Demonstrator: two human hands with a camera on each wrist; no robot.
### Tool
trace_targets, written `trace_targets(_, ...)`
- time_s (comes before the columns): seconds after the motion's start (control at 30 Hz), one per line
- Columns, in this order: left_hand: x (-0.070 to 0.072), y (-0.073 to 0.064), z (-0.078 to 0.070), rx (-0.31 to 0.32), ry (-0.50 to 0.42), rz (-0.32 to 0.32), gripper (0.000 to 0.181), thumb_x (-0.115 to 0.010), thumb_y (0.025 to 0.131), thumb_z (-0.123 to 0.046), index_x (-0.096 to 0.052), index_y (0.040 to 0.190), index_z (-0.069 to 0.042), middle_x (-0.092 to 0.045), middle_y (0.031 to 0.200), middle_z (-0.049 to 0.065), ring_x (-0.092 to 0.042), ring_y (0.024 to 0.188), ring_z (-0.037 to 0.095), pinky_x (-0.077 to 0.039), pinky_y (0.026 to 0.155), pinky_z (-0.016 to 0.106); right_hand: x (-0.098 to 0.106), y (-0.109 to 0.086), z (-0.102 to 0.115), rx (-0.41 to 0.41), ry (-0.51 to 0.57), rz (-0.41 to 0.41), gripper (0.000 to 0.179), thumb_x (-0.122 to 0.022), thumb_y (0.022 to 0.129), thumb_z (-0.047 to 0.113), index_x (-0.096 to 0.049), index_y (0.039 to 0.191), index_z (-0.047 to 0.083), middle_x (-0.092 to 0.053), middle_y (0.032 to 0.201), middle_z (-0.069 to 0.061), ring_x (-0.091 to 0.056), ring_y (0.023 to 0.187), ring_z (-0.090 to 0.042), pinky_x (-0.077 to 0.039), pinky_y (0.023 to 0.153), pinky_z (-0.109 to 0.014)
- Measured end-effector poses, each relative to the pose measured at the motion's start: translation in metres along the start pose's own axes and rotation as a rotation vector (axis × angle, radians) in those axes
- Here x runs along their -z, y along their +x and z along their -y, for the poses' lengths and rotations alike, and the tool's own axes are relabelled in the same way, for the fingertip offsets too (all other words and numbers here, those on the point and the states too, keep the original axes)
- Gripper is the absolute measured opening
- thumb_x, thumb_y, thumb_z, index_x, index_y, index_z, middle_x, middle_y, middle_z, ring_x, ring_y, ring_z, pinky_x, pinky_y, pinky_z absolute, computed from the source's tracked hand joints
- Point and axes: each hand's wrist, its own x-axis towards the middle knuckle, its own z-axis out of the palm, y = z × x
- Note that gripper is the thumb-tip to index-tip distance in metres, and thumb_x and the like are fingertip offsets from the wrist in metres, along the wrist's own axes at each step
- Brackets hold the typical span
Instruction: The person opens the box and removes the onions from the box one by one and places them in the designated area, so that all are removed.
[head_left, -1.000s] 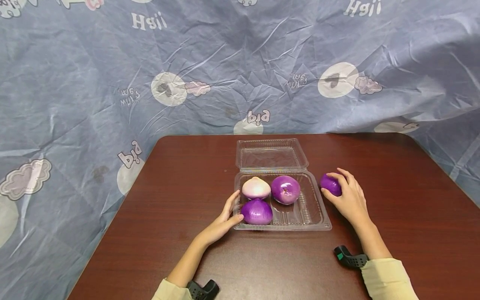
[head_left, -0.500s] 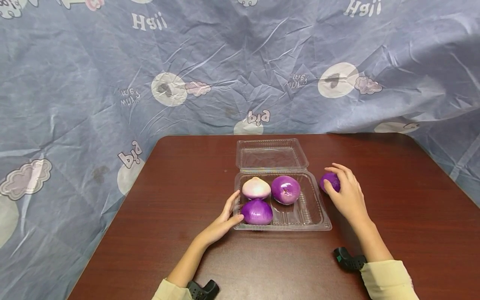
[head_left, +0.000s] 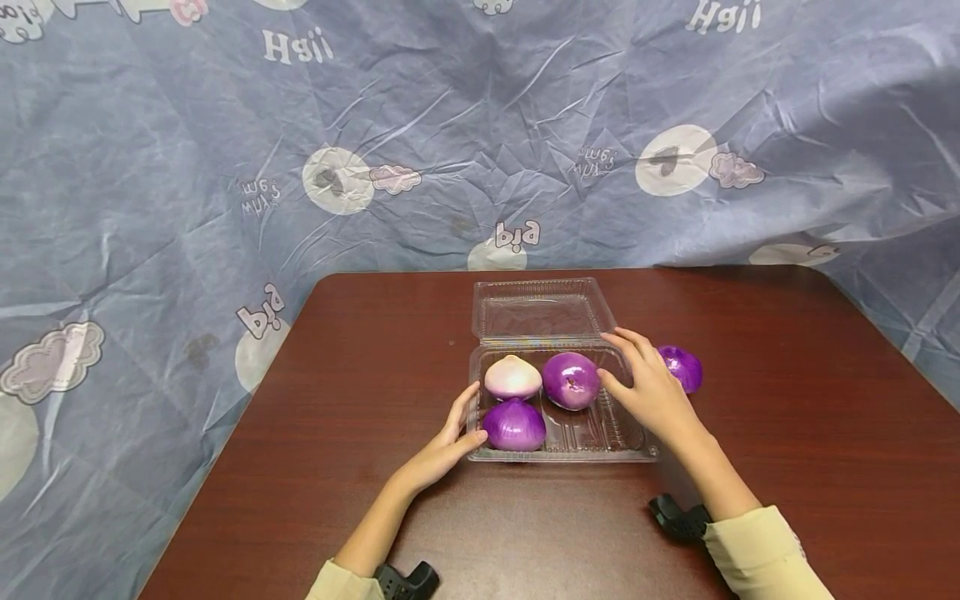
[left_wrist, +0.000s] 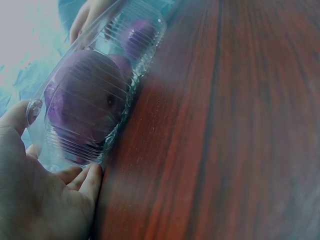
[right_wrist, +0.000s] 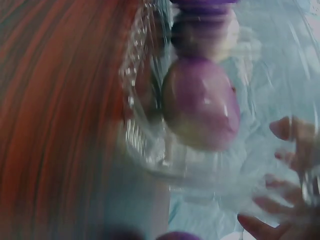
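A clear plastic clamshell container (head_left: 592, 457) lies with its lid back on the table. Inside it are a whole purple onion (head_left: 572, 381), a pale onion half (head_left: 513, 377) and a purple onion half (head_left: 514, 426). My left hand (head_left: 438, 454) holds the container's left edge, the thumb over the rim near the front corner. Above its right side hovers my right hand (head_left: 651, 392), fingers spread and slightly bent around air, thumb tip close beside the whole onion; contact cannot be told. Another purple onion piece (head_left: 682, 369) lies on the table behind the right hand, partly covered by it.
The container's lid (head_left: 543, 307) stretches away toward the far table edge. The brown wooden table (head_left: 360, 358) runs up to a printed blue cloth (head_left: 450, 108). A dark wrist camera (head_left: 678, 518) is strapped near my right sleeve.
My right hand has let go of the purple onion piece on the right and moved left over the container. That piece now sits slightly farther right. My left hand has stayed put.
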Motion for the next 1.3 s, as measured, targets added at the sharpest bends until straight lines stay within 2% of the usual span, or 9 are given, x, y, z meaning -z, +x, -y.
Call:
trace_targets(0.13,0.0,0.0,0.0,0.014,0.007,-0.005,0.068,-0.043,0.095,-0.025,0.004,0.145,-0.028,0.003,0.153,0.01,-0.001,0.141,0.027,-0.008,0.11,0.057,-0.006,0.005,0.006,0.018,-0.011,0.074,0.055,-0.063,0.084,0.029,-0.043,0.132,0.014,-0.035,0.141,-0.013,-0.038,0.125,-0.039,-0.041,0.085,-0.061)
trace_targets(0.23,0.0,0.0,-0.002,0.021,0.005,-0.001,0.069,-0.042,0.095,-0.021,0.005,0.145,-0.025,0.003,0.153,0.011,-0.007,0.141,0.029,-0.011,0.111,0.055,-0.01,0.008,0.01,0.018,-0.034,0.125,0.057,-0.063,0.083,0.032,-0.042,0.133,0.016,-0.034,0.141,-0.012,-0.037,0.126,-0.038,-0.044,0.08,-0.061)
trace_targets(0.33,-0.001,-0.002,-0.011,0.024,0.0,0.013,0.069,-0.041,0.095,-0.017,0.007,0.146,-0.018,0.003,0.153,0.016,-0.011,0.14,0.033,-0.013,0.11,0.055,-0.014,0.009,0.014,0.014,-0.053,0.178,0.058,-0.063,0.083,0.035,-0.041,0.134,0.018,-0.033,0.142,-0.01,-0.034,0.128,-0.037,-0.046,0.073,-0.06)
trace_targets(0.47,-0.002,-0.005,-0.026,0.031,0.004,0.026,0.069,-0.04,0.095,-0.015,0.008,0.145,-0.012,0.004,0.152,0.019,-0.012,0.138,0.036,-0.016,0.11,0.055,-0.018,0.009,0.017,0.007,-0.07,0.236,0.06,-0.062,0.083,0.039,-0.039,0.136,0.022,-0.03,0.144,-0.01,-0.032,0.129,-0.038,-0.045,0.073,-0.062)
trace_targets(0.6,-0.003,-0.006,-0.029,0.032,0.004,0.028,0.069,-0.039,0.095,-0.015,0.008,0.145,-0.013,0.005,0.152,0.019,-0.012,0.139,0.036,-0.015,0.11,0.055,-0.024,0.009,0.018,0.016,-0.087,0.243,0.061,-0.062,0.082,0.04,-0.039,0.136,0.023,-0.031,0.144,-0.008,-0.034,0.128,-0.037,-0.045,0.075,-0.062)
trace_targets(0.83,0.0,0.001,0.002,-0.01,0.004,0.0,0.068,-0.043,0.095,-0.025,0.004,0.145,-0.026,0.001,0.153,0.012,-0.015,0.139,0.032,-0.016,0.11,0.054,-0.031,0.007,0.019,0.069,-0.131,0.255,0.061,-0.065,0.079,0.041,-0.042,0.134,0.026,-0.034,0.143,-0.006,-0.037,0.127,-0.035,-0.046,0.076,-0.059)
trace_targets(1.03,0.0,0.0,-0.001,-0.015,-0.001,-0.001,0.068,-0.042,0.095,-0.022,0.004,0.146,-0.023,0.002,0.153,0.014,-0.012,0.139,0.033,-0.013,0.11,0.055,-0.033,0.007,0.019,0.093,-0.161,0.262,0.062,-0.068,0.077,0.039,-0.042,0.133,0.027,-0.035,0.142,-0.005,-0.039,0.126,-0.034,-0.046,0.075,-0.059)
trace_targets(1.3,-0.001,0.0,-0.001,0.001,-0.003,0.0,0.07,-0.043,0.094,-0.025,0.005,0.145,-0.027,0.003,0.153,0.011,-0.011,0.14,0.03,-0.014,0.11,0.054,-0.032,0.006,0.02,0.076,-0.16,0.283,0.065,-0.07,0.076,0.038,-0.042,0.133,0.028,-0.037,0.142,-0.004,-0.038,0.126,-0.033,-0.044,0.077,-0.062)
